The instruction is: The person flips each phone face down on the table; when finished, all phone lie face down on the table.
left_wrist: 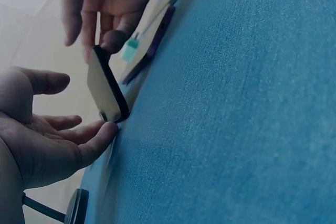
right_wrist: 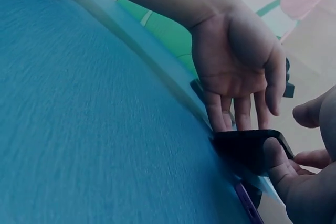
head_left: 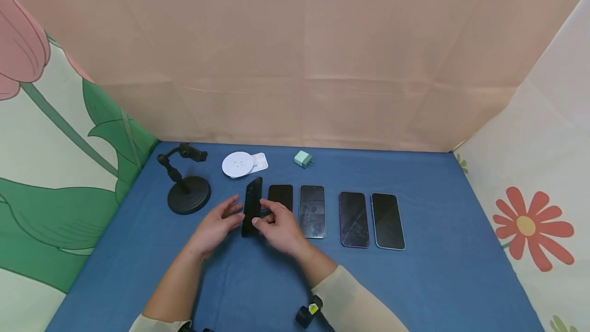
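Observation:
A black smartphone (head_left: 252,208) is tilted up on its long edge over the blue cloth, between both hands. My right hand (head_left: 282,230) pinches its right side, the thumb (right_wrist: 274,153) on the dark face and fingers behind. On the other side, my left hand (head_left: 215,230) has its fingertips at the phone's lower edge, fingers extended and thumb held away. To the right lies a row of phones: a black one (head_left: 280,196) partly covered by my right hand, a silver-edged one (head_left: 312,211), a purple-edged one (head_left: 354,219) and a white-edged one (head_left: 388,222).
A black stand (head_left: 189,194) with a round base and jointed arm is at the left. Behind the phones lie a white disc (head_left: 237,164) over a white card (head_left: 260,162), and a mint-green charger plug (head_left: 302,159). Fabric walls (head_left: 304,65) enclose the table's back and sides.

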A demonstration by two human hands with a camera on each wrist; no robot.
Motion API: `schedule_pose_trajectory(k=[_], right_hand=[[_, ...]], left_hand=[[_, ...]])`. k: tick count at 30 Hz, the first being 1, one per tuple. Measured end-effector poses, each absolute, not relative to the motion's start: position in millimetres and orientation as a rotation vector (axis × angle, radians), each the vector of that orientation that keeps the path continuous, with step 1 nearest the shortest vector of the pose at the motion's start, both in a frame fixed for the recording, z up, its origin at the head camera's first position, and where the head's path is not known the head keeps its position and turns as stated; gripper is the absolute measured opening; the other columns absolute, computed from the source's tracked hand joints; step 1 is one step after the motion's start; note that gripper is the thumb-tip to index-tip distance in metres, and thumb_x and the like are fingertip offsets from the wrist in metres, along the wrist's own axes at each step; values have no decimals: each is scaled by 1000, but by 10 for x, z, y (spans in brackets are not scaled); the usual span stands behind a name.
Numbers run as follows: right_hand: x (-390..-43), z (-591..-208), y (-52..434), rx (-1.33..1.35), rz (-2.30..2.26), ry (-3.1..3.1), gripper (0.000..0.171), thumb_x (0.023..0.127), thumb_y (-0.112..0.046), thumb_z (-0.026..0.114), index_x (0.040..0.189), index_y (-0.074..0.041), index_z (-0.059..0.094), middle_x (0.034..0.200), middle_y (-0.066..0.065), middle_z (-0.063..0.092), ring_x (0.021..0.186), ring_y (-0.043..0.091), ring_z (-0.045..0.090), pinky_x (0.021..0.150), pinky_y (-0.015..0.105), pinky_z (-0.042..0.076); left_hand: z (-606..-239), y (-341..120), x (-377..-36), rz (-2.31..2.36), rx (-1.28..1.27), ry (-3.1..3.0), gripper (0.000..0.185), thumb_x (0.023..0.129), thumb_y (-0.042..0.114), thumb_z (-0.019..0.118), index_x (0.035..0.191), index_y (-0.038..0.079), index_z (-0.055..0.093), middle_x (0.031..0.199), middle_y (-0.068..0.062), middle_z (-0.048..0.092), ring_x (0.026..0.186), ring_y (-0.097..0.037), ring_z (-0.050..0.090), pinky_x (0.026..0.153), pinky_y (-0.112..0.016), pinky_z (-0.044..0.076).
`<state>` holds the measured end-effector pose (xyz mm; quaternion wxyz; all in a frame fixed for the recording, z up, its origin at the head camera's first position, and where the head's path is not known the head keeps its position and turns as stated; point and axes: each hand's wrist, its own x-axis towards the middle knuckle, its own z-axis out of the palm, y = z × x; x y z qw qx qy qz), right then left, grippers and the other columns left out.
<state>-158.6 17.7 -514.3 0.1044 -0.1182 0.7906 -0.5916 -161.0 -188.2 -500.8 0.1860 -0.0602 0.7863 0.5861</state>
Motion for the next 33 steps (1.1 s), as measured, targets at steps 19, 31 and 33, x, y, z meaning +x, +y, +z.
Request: schedule_pose_trajectory(k=[19, 31, 33], right_hand=[[-1576, -5192, 179, -364, -1629, 2350, 59, 98, -31, 70, 149, -4, 55, 138, 13, 63, 86, 7, 67, 73, 28, 55], [-1561, -5190, 102, -401, -1578, 2352, 61, 97, -32, 71, 150, -8, 54, 141, 14, 63, 83, 6, 67, 73, 28, 55], [-1561, -5192, 89, -398, -1567, 2351, 61, 97, -32, 71, 150, -8, 54, 141, 14, 63, 84, 7, 68, 74, 29, 55]], left_hand=[[-5004, -1972, -1579, 1678, -168, 2226, 67, 107, 20, 56, 164, 6, 24, 162, -23, 38, 146, -39, 43, 115, -54, 41], [-5008, -2086, -1596, 1655, -219, 2245, 66, 108, 19, 54, 165, 8, 24, 163, -22, 37, 147, -40, 41, 115, -55, 41], [-5005, -2099, -1598, 1655, -220, 2240, 66, 108, 19, 54, 165, 8, 24, 163, -22, 37, 147, -40, 41, 115, -55, 41]])
